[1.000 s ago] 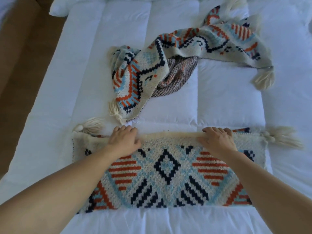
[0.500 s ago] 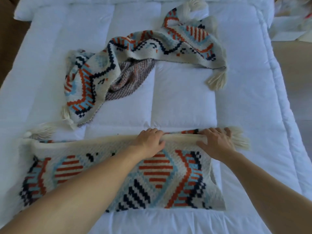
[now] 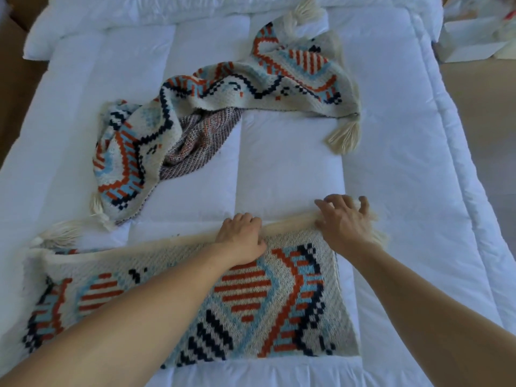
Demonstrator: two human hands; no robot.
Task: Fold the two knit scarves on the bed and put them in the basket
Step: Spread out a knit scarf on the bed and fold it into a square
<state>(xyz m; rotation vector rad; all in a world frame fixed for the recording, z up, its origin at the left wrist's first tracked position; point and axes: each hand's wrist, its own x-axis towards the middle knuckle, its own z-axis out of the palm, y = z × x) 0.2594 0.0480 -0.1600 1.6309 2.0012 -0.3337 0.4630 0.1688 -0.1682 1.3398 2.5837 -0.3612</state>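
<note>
The near knit scarf (image 3: 251, 297), cream with orange, blue and navy pattern, lies folded flat across the bed's front. My left hand (image 3: 242, 236) grips its far folded edge near the middle, fingers curled. At the far right corner, by the tassel (image 3: 378, 238), my right hand (image 3: 344, 220) has its bent fingers closed over that same edge. The second scarf (image 3: 223, 104) of the same pattern lies crumpled and unfolded farther back, its tassels (image 3: 344, 135) spread on the duvet. No basket is in view.
The white quilted duvet (image 3: 290, 169) covers the bed, with a pillow (image 3: 92, 20) at the head. Brown floor runs along both sides. A white box and papers (image 3: 472, 43) sit on the floor at the top right.
Both hands have slid right along the near scarf's far edge, the right one reaching the tasselled corner. My view has shifted right as well.
</note>
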